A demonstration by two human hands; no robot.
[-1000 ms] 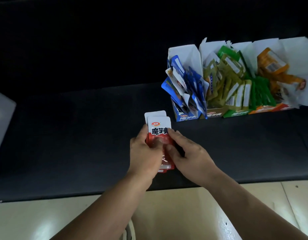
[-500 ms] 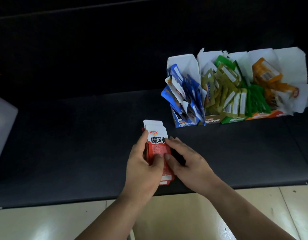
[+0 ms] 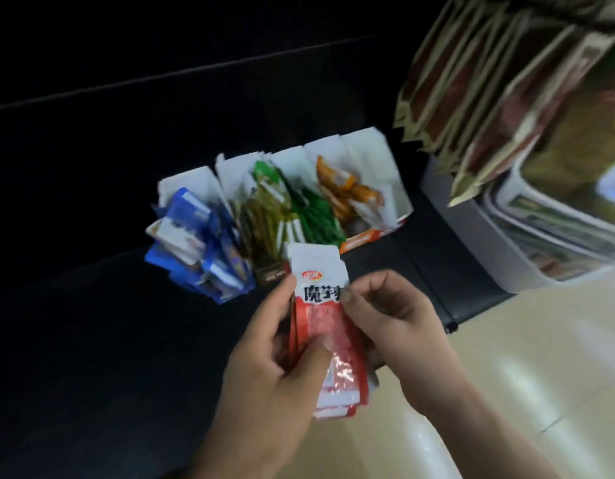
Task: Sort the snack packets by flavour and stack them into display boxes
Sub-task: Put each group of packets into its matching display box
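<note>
My left hand [image 3: 278, 361] grips a small stack of red-and-white snack packets [image 3: 328, 326], thumb across the front. My right hand [image 3: 392, 319] pinches the stack's right edge near the top. Behind them a row of white display boxes [image 3: 364, 150] stands on the black table [image 3: 91, 323]. The boxes hold blue packets [image 3: 195, 233], olive packets [image 3: 261, 219], green packets [image 3: 313, 212] and orange packets [image 3: 344, 191].
A white rack [image 3: 478, 229] with printed items stands at the right, and several brown bags [image 3: 489, 91] hang above it, blurred. The table's front edge meets a pale floor [image 3: 541, 375] at lower right.
The view has swung right and closer, bringing the rack and hanging bags into sight. Both hands have lifted the red packet stack up and nearer the boxes.
</note>
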